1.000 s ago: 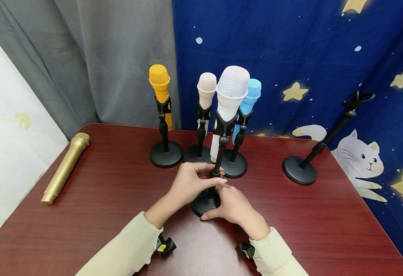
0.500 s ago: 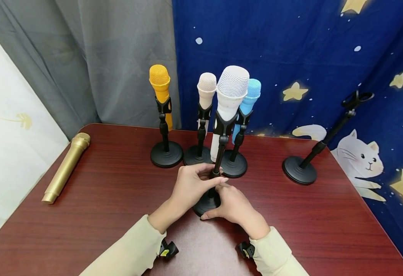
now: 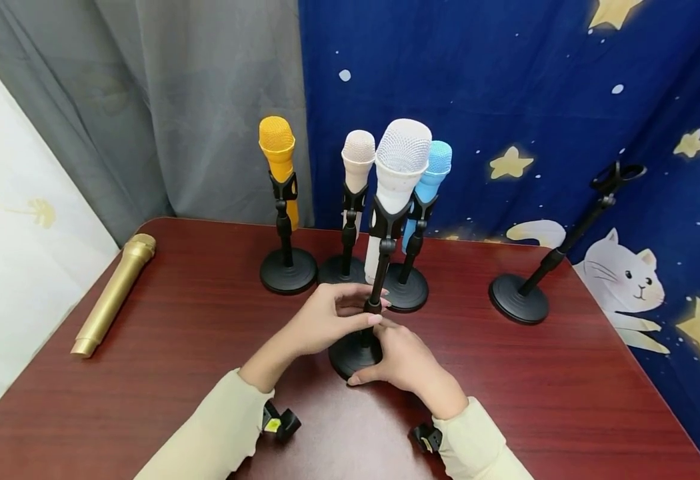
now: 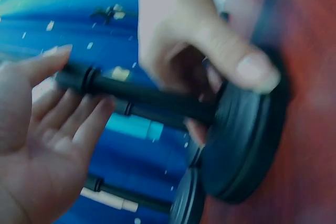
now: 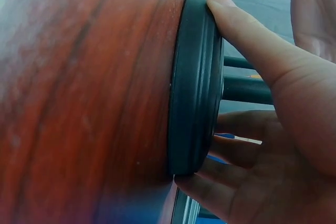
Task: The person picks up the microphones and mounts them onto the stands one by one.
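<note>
A white microphone (image 3: pixel 403 150) sits in the clip of a black microphone stand (image 3: pixel 381 277) at the middle of the table. My left hand (image 3: pixel 323 323) holds the collar on the stand's pole, thumb on the near side and fingers behind. Lower down, my right hand (image 3: pixel 407 357) grips the round base (image 5: pixel 195 87), its thumb on the rim and its fingers spread around the other side. The base stands flat on the tabletop. Seen from the left wrist, the pole (image 4: pixel 157 98) runs between both hands.
Behind stand yellow (image 3: pixel 277 143), beige (image 3: pixel 358 157) and blue (image 3: pixel 437 167) microphones, each in a black stand. A gold microphone (image 3: pixel 113 297) lies at the table's left edge. One stand with a bare clip (image 3: pixel 521 298) leans at the right. Curtains hang behind the table (image 3: pixel 206 287).
My left hand has turned a little at the collar, its thumb and wrist shifting left. The right hand stays on the base. The head view has tilted slightly.
</note>
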`<state>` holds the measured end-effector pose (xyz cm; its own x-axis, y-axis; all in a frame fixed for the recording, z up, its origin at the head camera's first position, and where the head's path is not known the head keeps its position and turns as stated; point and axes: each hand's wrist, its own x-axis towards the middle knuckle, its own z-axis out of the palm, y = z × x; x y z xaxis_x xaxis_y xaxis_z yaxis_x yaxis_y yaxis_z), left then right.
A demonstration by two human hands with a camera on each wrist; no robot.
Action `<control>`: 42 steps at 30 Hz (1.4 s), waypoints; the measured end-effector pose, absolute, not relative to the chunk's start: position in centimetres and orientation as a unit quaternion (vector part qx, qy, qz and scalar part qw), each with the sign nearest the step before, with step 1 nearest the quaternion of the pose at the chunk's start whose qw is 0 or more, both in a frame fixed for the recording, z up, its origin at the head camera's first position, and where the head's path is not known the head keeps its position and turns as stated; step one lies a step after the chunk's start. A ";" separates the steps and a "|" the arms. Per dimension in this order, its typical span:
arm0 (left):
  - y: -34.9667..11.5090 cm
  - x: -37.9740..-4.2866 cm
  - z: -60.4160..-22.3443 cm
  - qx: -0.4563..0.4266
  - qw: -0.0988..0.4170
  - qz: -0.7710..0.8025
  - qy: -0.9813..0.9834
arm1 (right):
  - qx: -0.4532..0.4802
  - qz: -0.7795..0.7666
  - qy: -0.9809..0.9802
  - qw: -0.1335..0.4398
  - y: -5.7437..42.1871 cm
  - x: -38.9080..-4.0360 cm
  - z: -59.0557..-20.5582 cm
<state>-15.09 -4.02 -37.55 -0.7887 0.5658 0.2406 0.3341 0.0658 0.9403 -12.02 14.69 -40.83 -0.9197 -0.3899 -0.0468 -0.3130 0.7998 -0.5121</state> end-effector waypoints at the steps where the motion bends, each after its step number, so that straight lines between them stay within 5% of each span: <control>1: -4.4 -15.4 -37.4 0.322 0.114 0.609 0.716 | -0.188 -0.254 0.946 0.075 14.7 -12.0 -40.8; 10: -5.5 -18.8 -36.5 0.420 0.237 0.569 0.666 | -0.196 -0.253 0.945 0.068 14.7 -12.1 -40.7; 17: -5.1 -19.9 -36.4 0.437 0.277 0.561 0.646 | -0.196 -0.257 0.944 0.060 14.6 -12.1 -41.0; 42: -4.6 -17.7 -36.8 0.365 0.173 0.585 0.703 | -0.197 -0.237 0.949 0.065 14.7 -12.2 -41.0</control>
<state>-17.71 -4.58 -36.76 -0.6743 0.7154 0.1833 0.3099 0.0488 0.9495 -12.21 14.67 -40.96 -0.9140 -0.4048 -0.0292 -0.3436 0.8100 -0.4752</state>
